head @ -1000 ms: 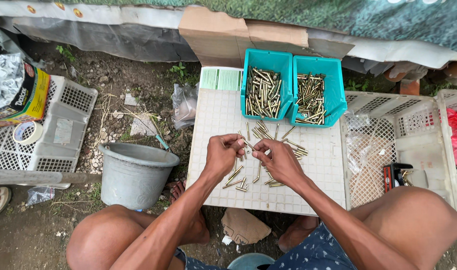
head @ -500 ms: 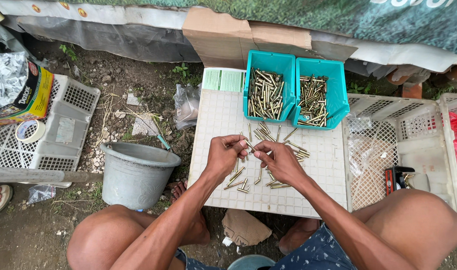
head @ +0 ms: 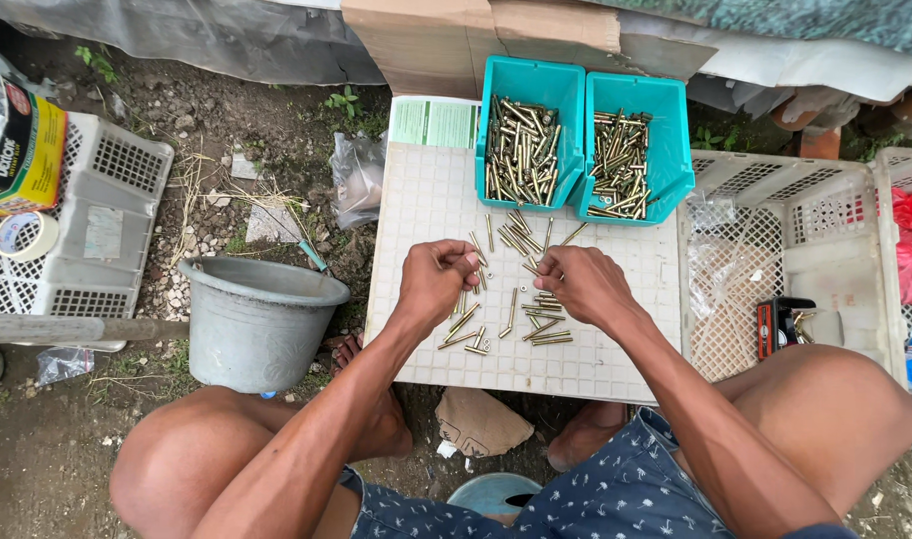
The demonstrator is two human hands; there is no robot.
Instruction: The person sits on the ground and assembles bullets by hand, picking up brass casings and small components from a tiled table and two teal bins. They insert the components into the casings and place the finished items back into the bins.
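- The left hand (head: 434,282) is curled over the scattered brass-coloured metal bolts (head: 506,319), its grip pinched shut on what looks like one small piece at the fingertips; what exactly it holds is too small to tell.
- The right hand (head: 584,284) faces it, just beside, fingers closed on one of the same slim bolts, so the two hands nearly meet above the pile.
- The loose bolts lie spread flat on the white perforated plastic bench (head: 416,220), likely so that each can be picked out singly; a few small ring-like pieces lie among them.
- Two teal plastic bins (head: 576,100) stand side by side at the bench's far edge, touching, each heaped with more bolts and within easy reach.
- A grey plastic bucket (head: 259,319) stands on bare soil left of the bench.
- A white lattice crate (head: 775,230) sits right of the bench.
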